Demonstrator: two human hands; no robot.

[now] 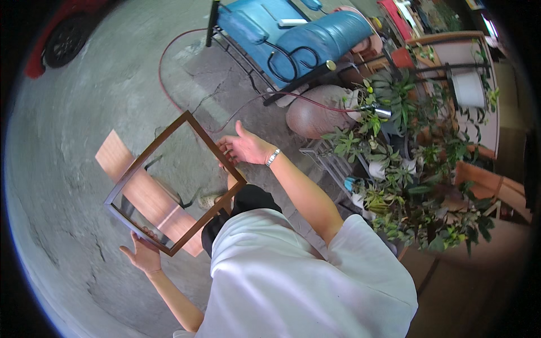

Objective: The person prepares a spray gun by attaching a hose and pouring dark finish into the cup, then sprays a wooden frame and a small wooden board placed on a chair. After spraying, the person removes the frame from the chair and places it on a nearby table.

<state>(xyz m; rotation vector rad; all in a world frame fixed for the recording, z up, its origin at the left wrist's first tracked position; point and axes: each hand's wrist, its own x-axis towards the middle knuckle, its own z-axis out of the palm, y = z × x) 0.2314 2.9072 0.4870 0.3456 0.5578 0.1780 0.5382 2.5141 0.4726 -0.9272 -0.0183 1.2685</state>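
Observation:
A dark brown rectangular picture frame [197,226] is held tilted between my two hands, in front of my body. My left hand [145,256] grips its lower left side, fingers curled underneath and thumb stretched outward. At the opposite side, my right hand [251,147] presses bent fingers against the edge, thumb raised; a metal-band watch [273,158] circles that wrist. Through the frame's opening shows a light wooden plank [115,151], resting on something with dark curved legs. A pale streak lies across the opening; whether glass fills it, I cannot tell.
Potted plants [417,191] crowd the right side, beside a grey metal rack [332,169] and a large rounded clay jar [315,112]. A blue barrel [321,39] lies on a black metal stand ahead. A thin red hose [162,62] trails over the concrete floor [56,169]. A red vehicle's wheel [66,42] shows far left.

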